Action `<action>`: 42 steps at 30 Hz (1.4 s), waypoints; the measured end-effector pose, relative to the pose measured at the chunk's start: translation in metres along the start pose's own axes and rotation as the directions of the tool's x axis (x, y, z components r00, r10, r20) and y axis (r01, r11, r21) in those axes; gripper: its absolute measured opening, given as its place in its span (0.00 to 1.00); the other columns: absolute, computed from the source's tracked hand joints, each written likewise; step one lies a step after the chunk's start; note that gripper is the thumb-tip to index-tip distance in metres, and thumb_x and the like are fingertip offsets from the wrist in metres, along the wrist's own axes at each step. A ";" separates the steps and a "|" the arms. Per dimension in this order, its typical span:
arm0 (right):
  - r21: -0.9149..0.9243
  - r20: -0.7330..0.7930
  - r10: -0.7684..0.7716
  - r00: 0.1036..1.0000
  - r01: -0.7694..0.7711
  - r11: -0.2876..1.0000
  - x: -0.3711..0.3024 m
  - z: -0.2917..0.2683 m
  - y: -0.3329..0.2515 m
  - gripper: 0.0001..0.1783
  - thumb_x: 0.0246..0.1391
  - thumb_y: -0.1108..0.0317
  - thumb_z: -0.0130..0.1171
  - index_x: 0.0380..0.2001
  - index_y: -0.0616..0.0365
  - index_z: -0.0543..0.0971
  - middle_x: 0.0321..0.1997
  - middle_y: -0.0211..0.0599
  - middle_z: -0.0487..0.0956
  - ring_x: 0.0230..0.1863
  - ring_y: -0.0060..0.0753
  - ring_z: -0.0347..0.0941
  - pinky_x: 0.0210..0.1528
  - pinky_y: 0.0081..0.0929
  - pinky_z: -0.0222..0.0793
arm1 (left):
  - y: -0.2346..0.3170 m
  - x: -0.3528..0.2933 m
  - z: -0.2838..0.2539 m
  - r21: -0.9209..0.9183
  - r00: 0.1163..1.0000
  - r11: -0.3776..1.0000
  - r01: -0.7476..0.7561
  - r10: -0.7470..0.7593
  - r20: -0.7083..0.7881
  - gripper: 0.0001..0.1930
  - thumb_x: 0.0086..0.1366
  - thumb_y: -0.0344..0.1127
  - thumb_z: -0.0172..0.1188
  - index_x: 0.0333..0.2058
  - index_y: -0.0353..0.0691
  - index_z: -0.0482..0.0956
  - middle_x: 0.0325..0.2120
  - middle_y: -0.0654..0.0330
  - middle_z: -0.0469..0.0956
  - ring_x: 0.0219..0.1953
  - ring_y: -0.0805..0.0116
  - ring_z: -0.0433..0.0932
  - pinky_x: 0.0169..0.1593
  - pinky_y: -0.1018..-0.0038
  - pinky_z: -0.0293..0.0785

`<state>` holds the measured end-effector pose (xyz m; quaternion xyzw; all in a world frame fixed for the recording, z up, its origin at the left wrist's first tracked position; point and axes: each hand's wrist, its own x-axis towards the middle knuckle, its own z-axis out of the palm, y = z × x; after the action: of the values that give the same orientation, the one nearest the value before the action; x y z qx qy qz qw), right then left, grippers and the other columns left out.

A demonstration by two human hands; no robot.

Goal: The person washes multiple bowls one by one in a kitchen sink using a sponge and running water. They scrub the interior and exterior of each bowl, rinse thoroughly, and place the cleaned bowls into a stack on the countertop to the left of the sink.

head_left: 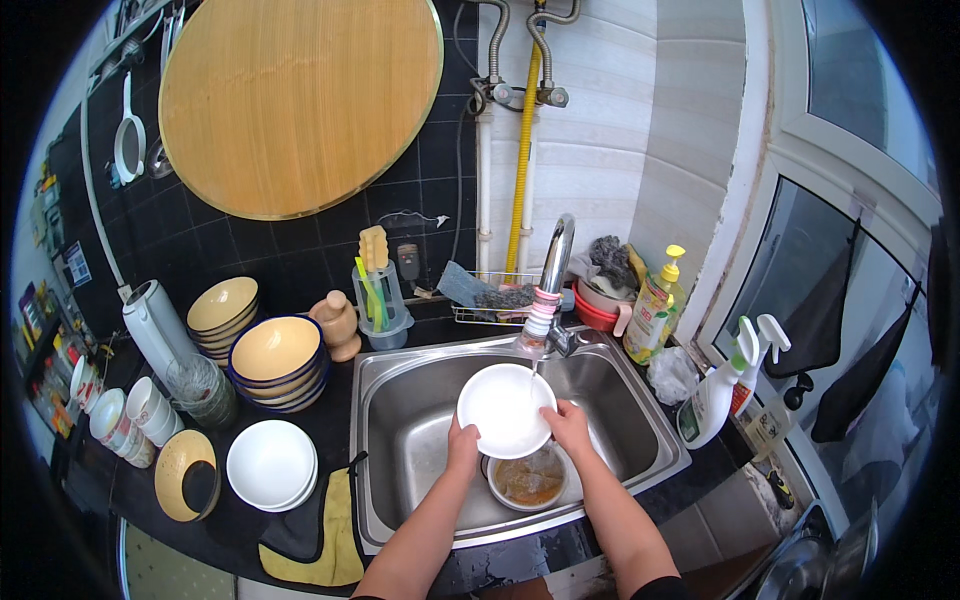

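Note:
A white bowl [505, 408] is tilted under the faucet [553, 270], and a thin stream of water falls onto it. My left hand [463, 443] grips its left rim. On the right side, my right hand [570, 425] holds the rim too, so both hands are closed on the same bowl. Below it, in the steel sink [400, 440], stands a round container of brownish water [527, 482] with something clear and crumpled in it. The bowl partly covers this container.
Left of the sink are stacked white bowls [272, 463], blue-rimmed yellow bowls [278, 350], a yellow cloth [338, 530] and cups [150, 405]. A pump bottle [655, 305] and spray bottles [708, 400] stand on the right. Behind sits a wire rack [490, 312].

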<state>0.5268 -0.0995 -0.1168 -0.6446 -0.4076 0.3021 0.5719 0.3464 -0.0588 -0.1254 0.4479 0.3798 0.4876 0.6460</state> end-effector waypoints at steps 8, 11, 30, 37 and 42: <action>-0.038 -0.052 0.350 0.935 -0.352 0.935 0.006 -0.019 -0.010 0.27 0.44 0.47 0.53 0.16 0.66 0.73 0.10 0.34 0.70 0.09 0.21 0.63 0.11 0.18 0.57 | -0.024 0.010 -0.006 -0.216 0.830 0.806 0.552 -0.506 0.233 0.30 0.47 0.41 0.42 0.48 0.27 0.56 0.38 0.41 0.66 0.37 0.48 0.71 0.36 0.57 0.74; -0.213 -0.071 0.348 0.935 -0.355 0.910 0.007 -0.022 -0.003 0.27 0.44 0.47 0.53 0.16 0.66 0.73 0.10 0.36 0.71 0.09 0.23 0.64 0.12 0.19 0.58 | -0.025 0.011 -0.007 -0.180 0.781 0.763 0.622 -0.587 0.211 0.31 0.48 0.45 0.42 0.48 0.28 0.56 0.37 0.41 0.66 0.36 0.48 0.71 0.35 0.58 0.74; 0.429 0.156 0.356 0.921 -0.388 0.816 0.022 -0.015 0.038 0.16 0.47 0.67 0.55 0.35 0.68 0.69 0.29 0.45 0.75 0.23 0.38 0.74 0.21 0.30 0.76 | 0.063 0.010 0.048 0.502 0.750 0.579 -0.643 0.345 0.564 0.32 0.44 0.17 0.36 0.53 0.38 0.57 0.51 0.45 0.60 0.55 0.54 0.58 0.57 0.72 0.51; 0.596 0.012 0.234 0.972 -0.195 0.779 0.025 -0.016 0.035 0.14 0.48 0.66 0.54 0.34 0.68 0.69 0.27 0.44 0.75 0.23 0.33 0.74 0.23 0.27 0.76 | 0.078 0.023 0.066 0.466 0.670 0.503 -0.727 0.377 0.639 0.33 0.44 0.13 0.34 0.53 0.40 0.59 0.50 0.47 0.62 0.54 0.56 0.60 0.56 0.73 0.53; 0.511 -0.004 0.134 0.991 -0.113 0.852 0.020 -0.009 0.024 0.14 0.48 0.65 0.54 0.30 0.68 0.72 0.26 0.43 0.75 0.23 0.30 0.74 0.23 0.24 0.75 | 0.074 0.030 0.044 0.503 0.748 0.568 -0.652 0.367 0.554 0.33 0.43 0.13 0.35 0.52 0.40 0.61 0.48 0.48 0.64 0.52 0.57 0.63 0.55 0.74 0.55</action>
<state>0.5492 -0.0866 -0.1371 -0.5013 -0.2598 0.4224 0.7091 0.3732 -0.0298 -0.0425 0.8272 0.2429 0.3864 0.3278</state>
